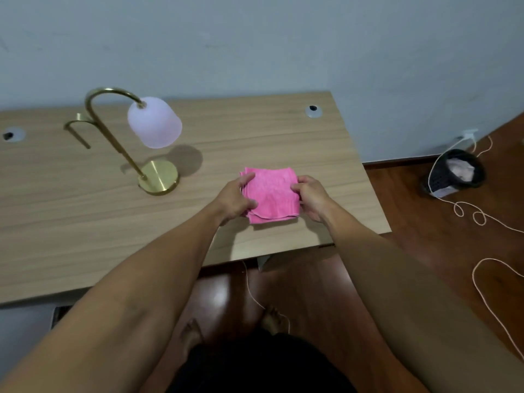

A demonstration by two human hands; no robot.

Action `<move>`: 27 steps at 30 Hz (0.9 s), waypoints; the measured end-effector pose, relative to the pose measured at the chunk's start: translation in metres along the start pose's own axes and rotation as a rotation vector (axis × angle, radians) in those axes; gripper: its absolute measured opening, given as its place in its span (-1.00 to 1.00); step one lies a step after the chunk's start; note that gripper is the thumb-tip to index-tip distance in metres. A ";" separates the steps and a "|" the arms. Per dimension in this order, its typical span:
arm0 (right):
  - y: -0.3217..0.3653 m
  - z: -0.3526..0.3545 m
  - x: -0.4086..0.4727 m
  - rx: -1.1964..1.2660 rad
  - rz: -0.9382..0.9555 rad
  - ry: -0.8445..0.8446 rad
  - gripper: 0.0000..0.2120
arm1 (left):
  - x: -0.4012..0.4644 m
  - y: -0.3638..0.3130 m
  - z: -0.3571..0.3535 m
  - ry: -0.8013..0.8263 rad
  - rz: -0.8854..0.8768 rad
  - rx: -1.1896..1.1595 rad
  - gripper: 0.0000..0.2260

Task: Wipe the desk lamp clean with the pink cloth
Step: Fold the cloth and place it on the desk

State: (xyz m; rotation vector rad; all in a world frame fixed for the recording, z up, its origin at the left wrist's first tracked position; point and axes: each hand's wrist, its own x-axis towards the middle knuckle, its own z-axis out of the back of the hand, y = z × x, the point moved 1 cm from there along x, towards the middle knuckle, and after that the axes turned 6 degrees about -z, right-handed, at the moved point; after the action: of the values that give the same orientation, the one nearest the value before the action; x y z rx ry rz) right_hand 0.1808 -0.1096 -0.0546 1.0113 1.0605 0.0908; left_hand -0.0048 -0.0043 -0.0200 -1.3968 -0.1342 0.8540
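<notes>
A folded pink cloth (270,194) lies on the wooden desk (283,137) near its right front corner. My left hand (235,198) grips the cloth's left edge, fingers curled over it. My right hand (312,197) pinches the right edge. To the left stands the desk lamp (154,123), with a brass curved arm, a round brass base (160,177) and a frosted pale pink shade. Neither hand touches the lamp.
Two cable grommets sit in the desk, one at the left (12,134) and one at the back right (313,110). On the wooden floor to the right are a black bin (456,171) and loose white cable (482,279). A wall stands behind the desk.
</notes>
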 end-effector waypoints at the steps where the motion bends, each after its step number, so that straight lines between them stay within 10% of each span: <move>1: -0.002 0.011 0.007 -0.005 0.001 -0.013 -0.78 | 0.007 0.002 -0.010 0.010 -0.005 0.029 -0.18; 27: -0.038 0.083 0.053 -0.571 0.263 -0.236 -0.78 | 0.058 0.040 -0.074 -0.080 0.007 0.413 -0.45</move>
State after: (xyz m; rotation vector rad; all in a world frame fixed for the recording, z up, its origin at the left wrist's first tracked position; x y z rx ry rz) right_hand 0.2568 -0.1576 -0.1088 0.6148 0.6242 0.4519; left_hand 0.0592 -0.0322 -0.0950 -0.9781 -0.0123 0.8860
